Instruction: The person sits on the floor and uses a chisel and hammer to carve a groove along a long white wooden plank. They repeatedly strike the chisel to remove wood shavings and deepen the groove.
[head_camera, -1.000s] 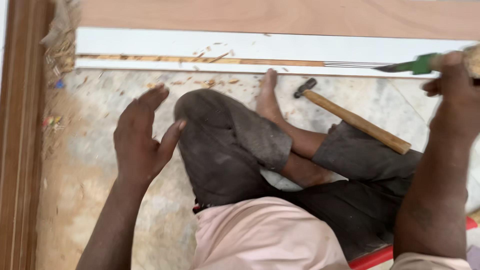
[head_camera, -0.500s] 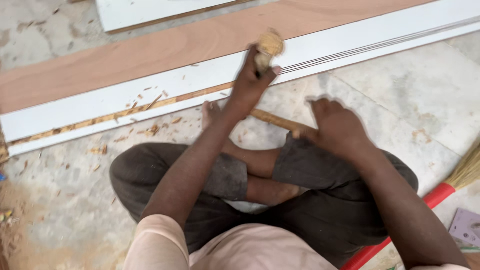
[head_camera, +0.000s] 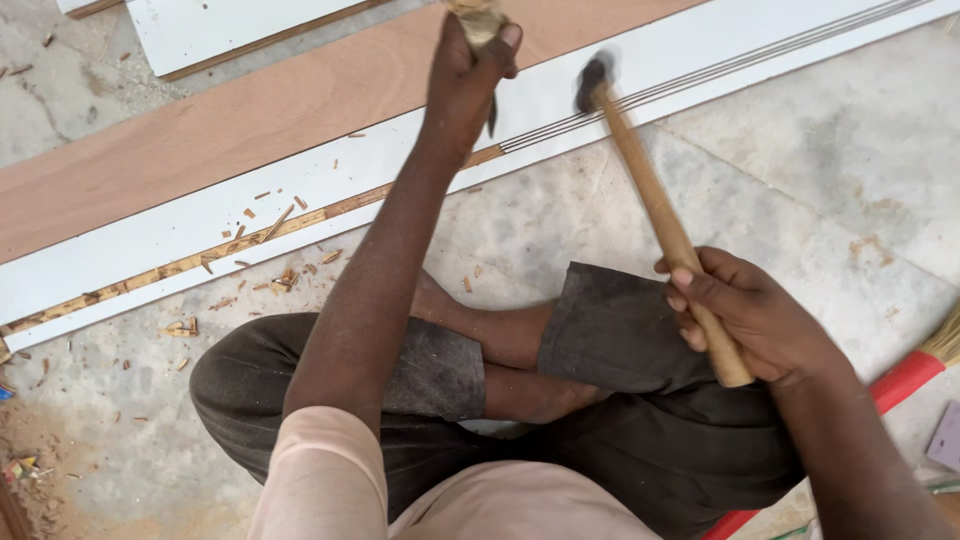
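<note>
Overhead, hammer (head_camera: 665, 215) in right hand (head_camera: 760, 318).

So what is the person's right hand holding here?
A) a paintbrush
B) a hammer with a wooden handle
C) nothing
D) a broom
B: the right hand grips the lower end of a hammer by its wooden handle, its dark head up by the white board.

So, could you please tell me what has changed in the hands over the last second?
The right hand passed the chisel to the left hand, which now stands it on the white board, then picked the hammer up off the floor. The person is still seated cross-legged.
</note>
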